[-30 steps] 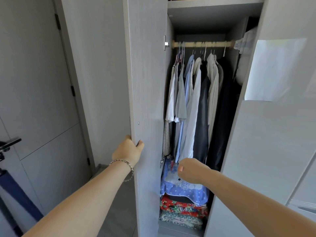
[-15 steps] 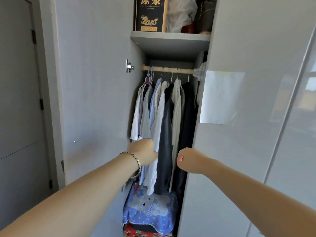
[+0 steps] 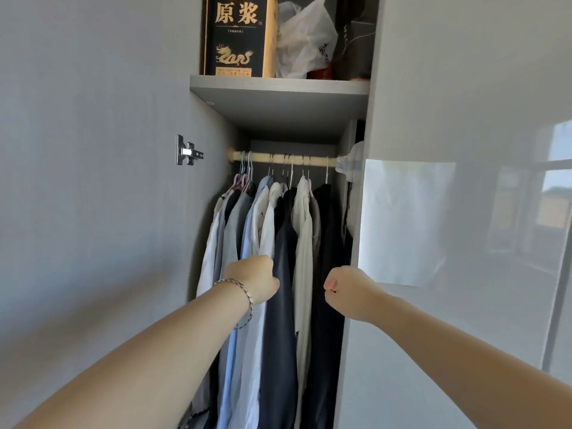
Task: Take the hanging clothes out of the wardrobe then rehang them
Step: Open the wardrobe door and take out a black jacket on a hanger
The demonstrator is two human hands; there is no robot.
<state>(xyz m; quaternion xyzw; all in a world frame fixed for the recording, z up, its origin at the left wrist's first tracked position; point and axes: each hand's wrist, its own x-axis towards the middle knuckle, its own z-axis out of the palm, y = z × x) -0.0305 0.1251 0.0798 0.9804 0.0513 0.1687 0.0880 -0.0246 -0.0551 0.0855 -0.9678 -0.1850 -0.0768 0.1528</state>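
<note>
Hanging clothes (image 3: 280,243) were found on the rail (image 3: 315,161) inside the wardrobe (image 3: 349,144), packed close from the rail's left end almost to its right. Pale shirts hung to the left, a dark garment mid-rail with a cream one beside it, and black items to the right. Each hung from thin hangers (image 3: 244,168). I judged them light, soft and limp. Cloth pulled from below would likely slip or crease, so the sound hold was the hanger's hook or shoulder, up at the rail. The tight packing suggested neighbouring garments might drag along.

My left hand (image 3: 253,278), with a bracelet (image 3: 244,294) at the wrist, was against the front of the pale shirts, well below the rail. Its fingers were curled and hidden behind the hand, and I could not tell whether they had caught any cloth. My right hand (image 3: 346,292) was balled into a fist holding nothing, in front of the black garments and near the right door (image 3: 433,88).

The floor of the hanging compartment was out of view. A pale bundle (image 3: 351,162) sat at the rail's right end, partly hidden by the right door. The shelf (image 3: 278,88) above carried a black box (image 3: 238,35) with gold lettering at its left, a white plastic bag (image 3: 305,41) in the middle and a dark bag (image 3: 356,35) at its right. The left door (image 3: 93,212) stood open, with a hinge (image 3: 187,153) on its inner face.
</note>
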